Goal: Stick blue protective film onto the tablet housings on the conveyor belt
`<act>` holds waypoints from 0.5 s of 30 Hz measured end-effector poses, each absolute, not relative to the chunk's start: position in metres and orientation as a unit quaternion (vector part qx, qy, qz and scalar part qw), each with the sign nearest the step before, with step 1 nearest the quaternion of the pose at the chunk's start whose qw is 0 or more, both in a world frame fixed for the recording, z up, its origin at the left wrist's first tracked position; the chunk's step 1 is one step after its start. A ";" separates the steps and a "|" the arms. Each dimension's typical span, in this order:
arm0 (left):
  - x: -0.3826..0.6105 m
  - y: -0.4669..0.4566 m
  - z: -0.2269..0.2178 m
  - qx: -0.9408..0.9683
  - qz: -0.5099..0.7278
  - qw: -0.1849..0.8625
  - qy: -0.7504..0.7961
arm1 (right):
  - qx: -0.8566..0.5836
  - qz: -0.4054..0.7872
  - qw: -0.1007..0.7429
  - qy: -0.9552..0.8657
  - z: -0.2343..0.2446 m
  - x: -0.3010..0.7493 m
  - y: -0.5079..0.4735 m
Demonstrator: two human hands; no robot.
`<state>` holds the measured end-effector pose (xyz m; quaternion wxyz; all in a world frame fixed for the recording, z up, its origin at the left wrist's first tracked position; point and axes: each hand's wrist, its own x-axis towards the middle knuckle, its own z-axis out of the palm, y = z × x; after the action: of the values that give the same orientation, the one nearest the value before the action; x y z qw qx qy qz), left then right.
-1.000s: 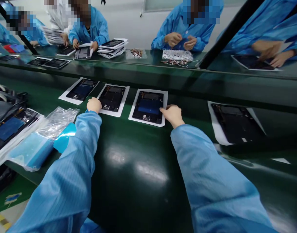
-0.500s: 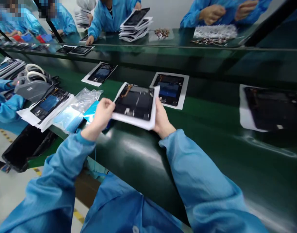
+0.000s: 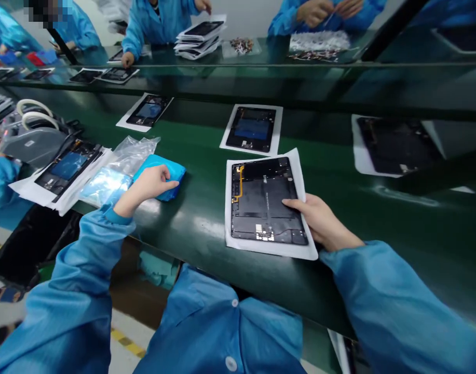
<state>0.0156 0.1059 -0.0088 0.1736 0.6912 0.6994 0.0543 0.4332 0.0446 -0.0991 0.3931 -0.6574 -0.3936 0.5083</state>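
Note:
An open tablet back shell [image 3: 264, 200] with an orange flex cable lies on a white sheet [image 3: 269, 249] near the front edge of the green belt [image 3: 206, 218]. My right hand [image 3: 319, 223] grips its right edge, thumb on top of the shell. My left hand [image 3: 148, 184] rests on a blue film-wrapped pack [image 3: 167, 174] to the left, fingers curled over it.
Three more tablet shells on white sheets [image 3: 252, 129] [image 3: 146, 111] [image 3: 395, 143] lie farther along the belt. A clear plastic bag [image 3: 124, 161], another tablet [image 3: 66, 166] and a grey machine [image 3: 31, 135] sit at the left. Other people in blue coats work across a raised shelf [image 3: 238, 67].
The tablet I held up with both hands now lies flat on the belt in front of me. My left hand has let go and moved left onto the blue pack.

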 end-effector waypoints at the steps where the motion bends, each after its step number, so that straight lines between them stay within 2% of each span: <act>1: 0.012 0.108 -0.007 0.697 0.050 0.193 0.688 | -0.661 0.511 0.390 -0.387 -0.100 0.437 0.043; 4: 0.004 0.117 0.001 0.701 0.045 0.265 0.660 | -0.679 0.498 0.382 -0.381 -0.103 0.446 0.037; 6: 0.000 0.121 0.009 0.698 0.037 0.280 0.658 | -0.710 0.449 0.366 -0.399 -0.101 0.449 0.031; 9: 0.003 0.109 0.028 0.704 0.062 0.210 0.676 | -0.766 0.237 0.338 -0.493 -0.086 0.439 0.015; 11: 0.011 0.082 0.042 0.701 0.127 0.121 0.692 | -0.732 0.129 0.351 -0.569 -0.070 0.414 0.001; 12: 0.017 0.061 0.048 0.691 0.166 0.074 0.699 | -0.688 0.142 0.377 -0.603 -0.061 0.396 -0.008; 14: 0.031 0.012 0.055 0.672 0.274 -0.024 0.688 | -0.562 0.262 0.422 -0.662 -0.044 0.351 -0.028; 15: 0.039 -0.014 0.055 0.676 0.285 -0.006 0.680 | -0.491 0.343 0.431 -0.675 -0.038 0.327 -0.038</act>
<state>0.0386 -0.0139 0.0548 -0.0056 0.6757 0.6799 0.2849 0.3269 -0.0381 -0.0383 0.4305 -0.4914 -0.6748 0.3433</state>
